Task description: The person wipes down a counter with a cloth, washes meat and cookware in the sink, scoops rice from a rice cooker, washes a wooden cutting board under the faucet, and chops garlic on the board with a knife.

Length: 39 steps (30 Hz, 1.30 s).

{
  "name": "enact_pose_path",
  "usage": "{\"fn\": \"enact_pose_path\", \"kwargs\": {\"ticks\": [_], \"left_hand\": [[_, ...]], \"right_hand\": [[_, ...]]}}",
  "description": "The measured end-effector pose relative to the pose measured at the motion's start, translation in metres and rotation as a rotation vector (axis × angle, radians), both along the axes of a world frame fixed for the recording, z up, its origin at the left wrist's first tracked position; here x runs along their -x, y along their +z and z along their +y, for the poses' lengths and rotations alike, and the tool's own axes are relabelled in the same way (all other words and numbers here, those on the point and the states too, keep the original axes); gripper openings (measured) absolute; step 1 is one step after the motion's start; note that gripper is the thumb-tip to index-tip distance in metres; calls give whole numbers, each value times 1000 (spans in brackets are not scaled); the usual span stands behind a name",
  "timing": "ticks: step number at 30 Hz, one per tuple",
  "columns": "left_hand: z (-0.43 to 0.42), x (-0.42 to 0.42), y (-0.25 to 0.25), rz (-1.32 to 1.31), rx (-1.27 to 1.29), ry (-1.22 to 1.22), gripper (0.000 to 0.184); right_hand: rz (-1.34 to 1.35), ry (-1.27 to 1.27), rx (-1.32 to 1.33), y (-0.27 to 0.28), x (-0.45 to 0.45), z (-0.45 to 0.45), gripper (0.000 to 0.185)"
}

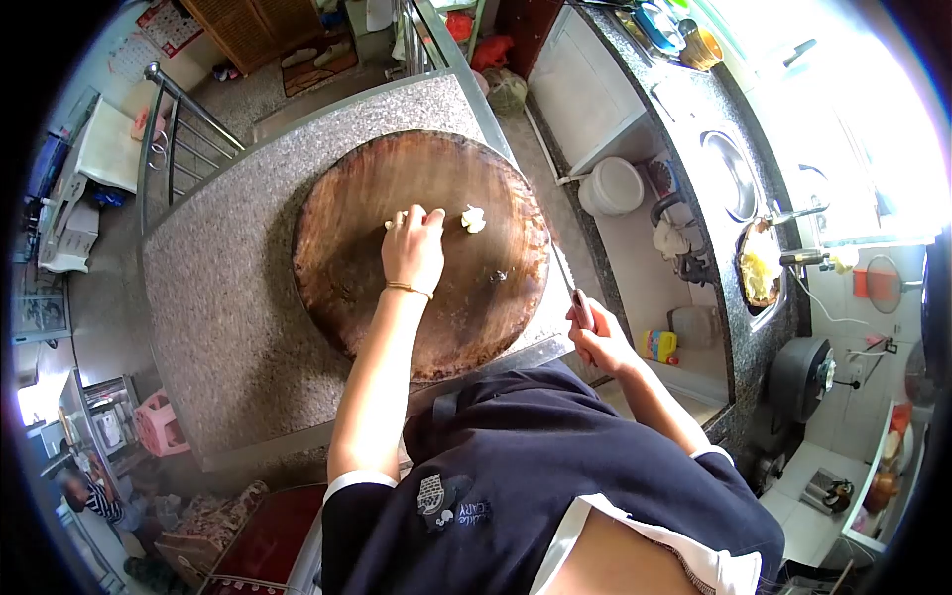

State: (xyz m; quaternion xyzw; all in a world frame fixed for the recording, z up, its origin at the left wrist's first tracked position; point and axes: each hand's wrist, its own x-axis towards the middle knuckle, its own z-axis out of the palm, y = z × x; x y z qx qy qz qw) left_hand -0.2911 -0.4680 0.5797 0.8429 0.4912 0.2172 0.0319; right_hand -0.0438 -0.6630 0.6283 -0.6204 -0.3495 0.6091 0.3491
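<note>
My left hand (415, 248) is over the round wooden chopping board (342, 288), its fingers curled down and closed. A small pale piece (390, 224), which looks like garlic, peeks out at the fingertips; the rest is hidden beneath them. To the right of that hand lies a pale, garlic-like clump (473, 219) on the wood. Beyond the board's right edge, my right hand (600, 342) is wrapped round the brown handle of a knife (582, 309). Its blade points away from me and appears thin, seen nearly edge-on.
The board rests on a speckled stone counter (228, 297). A dark bit (499, 277) sits on the board. To the right is another counter with a metal sink (729, 174), a white bucket (611, 186) beneath it. A metal railing (193, 114) stands at the far left.
</note>
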Motion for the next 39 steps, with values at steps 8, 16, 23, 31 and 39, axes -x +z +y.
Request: {"fn": "enact_pose_path", "kwargs": {"ticks": [8, 16, 23, 31, 39], "left_hand": [[-82, -29, 2, -558, 554, -13, 20], [-85, -9, -12, -556, 195, 42, 16], [-119, 25, 2, -747, 270, 215, 19], [-140, 25, -4, -826, 264, 222, 17], [-139, 25, 3, -914, 255, 239, 13]], "right_hand": [[-371, 143, -126, -20, 0, -4, 25], [-886, 377, -216, -20, 4, -8, 29], [-1019, 400, -407, -29, 8, -12, 33], [-1078, 595, -281, -42, 4, -6, 32], [-911, 342, -390, -11, 12, -7, 33]]}}
